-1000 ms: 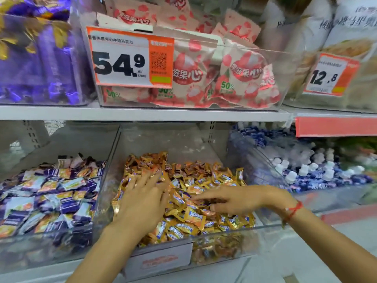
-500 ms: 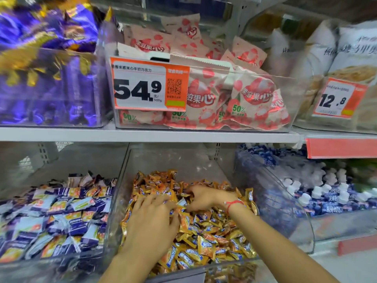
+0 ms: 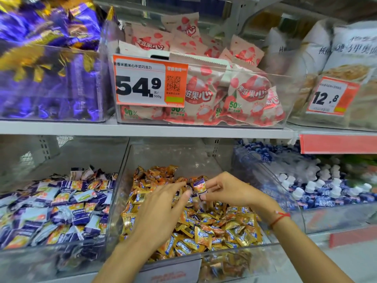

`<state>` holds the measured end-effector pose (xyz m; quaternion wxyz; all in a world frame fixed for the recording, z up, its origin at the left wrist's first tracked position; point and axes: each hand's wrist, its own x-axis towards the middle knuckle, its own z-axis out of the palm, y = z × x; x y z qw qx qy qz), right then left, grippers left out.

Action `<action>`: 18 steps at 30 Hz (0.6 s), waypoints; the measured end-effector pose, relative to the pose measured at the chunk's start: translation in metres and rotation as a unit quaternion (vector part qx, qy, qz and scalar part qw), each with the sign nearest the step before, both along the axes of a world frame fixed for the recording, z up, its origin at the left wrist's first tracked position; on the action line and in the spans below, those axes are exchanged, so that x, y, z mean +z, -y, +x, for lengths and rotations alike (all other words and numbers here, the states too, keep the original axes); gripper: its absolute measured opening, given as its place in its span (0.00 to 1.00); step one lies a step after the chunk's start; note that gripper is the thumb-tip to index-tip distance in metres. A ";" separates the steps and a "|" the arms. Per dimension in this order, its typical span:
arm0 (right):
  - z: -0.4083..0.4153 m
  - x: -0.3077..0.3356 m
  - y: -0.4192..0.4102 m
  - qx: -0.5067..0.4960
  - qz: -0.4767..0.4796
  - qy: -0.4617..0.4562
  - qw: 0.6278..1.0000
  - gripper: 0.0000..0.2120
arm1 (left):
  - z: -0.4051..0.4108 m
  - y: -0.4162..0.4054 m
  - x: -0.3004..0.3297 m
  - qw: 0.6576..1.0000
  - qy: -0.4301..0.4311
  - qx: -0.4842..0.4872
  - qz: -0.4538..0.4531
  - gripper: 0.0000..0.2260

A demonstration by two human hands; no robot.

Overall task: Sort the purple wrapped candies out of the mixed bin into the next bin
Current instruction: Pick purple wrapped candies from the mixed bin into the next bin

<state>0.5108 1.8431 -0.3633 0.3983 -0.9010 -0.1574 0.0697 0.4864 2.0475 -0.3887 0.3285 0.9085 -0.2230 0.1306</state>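
A clear mixed bin (image 3: 120,201) in the middle of the lower shelf is full of gold-orange wrapped candies (image 3: 214,227). My right hand (image 3: 230,190) is lifted above the pile and pinches one purple wrapped candy (image 3: 199,185) between thumb and fingers. Just left of that candy, my left hand (image 3: 161,207) lies spread over the gold pile with fingers apart and nothing in its grasp. The neighbouring bin on the left (image 3: 61,254) holds several purple and white wrapped candies (image 3: 61,205).
A curved clear bin (image 3: 285,190) to the right holds blue and white sweets. The upper shelf (image 3: 142,128) carries bins of purple-gold packs, pink strawberry packs behind a 54.9 price tag (image 3: 150,80), and white bags tagged 12.8.
My right hand has risen out of the gold pile with a purple candy pinched in its fingers. My left hand has slid toward it. The camera has tilted down and closer.
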 end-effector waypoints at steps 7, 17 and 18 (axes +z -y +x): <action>-0.011 0.007 -0.029 -0.019 0.016 -0.001 1.000 0.10 | -0.001 -0.004 0.002 0.982 0.012 0.011 -0.187 0.10; -0.002 -0.015 -0.011 -0.048 -0.225 0.004 0.973 0.07 | 0.000 0.001 0.007 0.951 -0.081 0.047 -0.294 0.08; -0.004 -0.014 -0.007 -0.062 -0.170 -0.005 0.984 0.05 | 0.000 0.001 0.008 0.948 -0.088 0.048 -0.302 0.08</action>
